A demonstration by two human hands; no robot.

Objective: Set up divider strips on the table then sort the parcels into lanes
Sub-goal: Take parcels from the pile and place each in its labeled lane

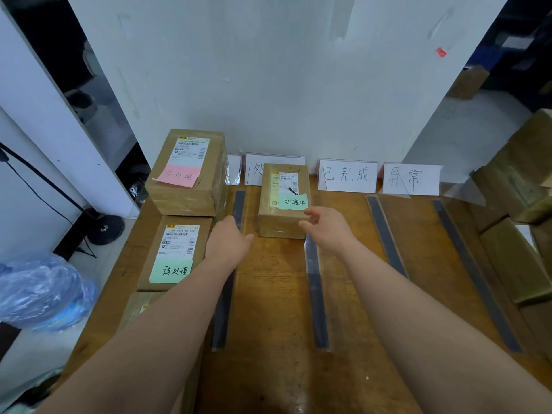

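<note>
Strips [316,294] are down, three parcels [179,252] laned centre-left, left hand [230,243] and right hand [325,228] hover empty, right-edge boxes [513,258] apparently await sorting.

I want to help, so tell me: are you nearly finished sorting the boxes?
Partway. Done: four divider strips lie on the table, and the pink-note parcel and front green-note parcel sit in the left lane. In hand: left hand and right hand are open beside the middle parcel in lane two. Left: brown boxes piled at the right; the two right lanes hold none.
</note>
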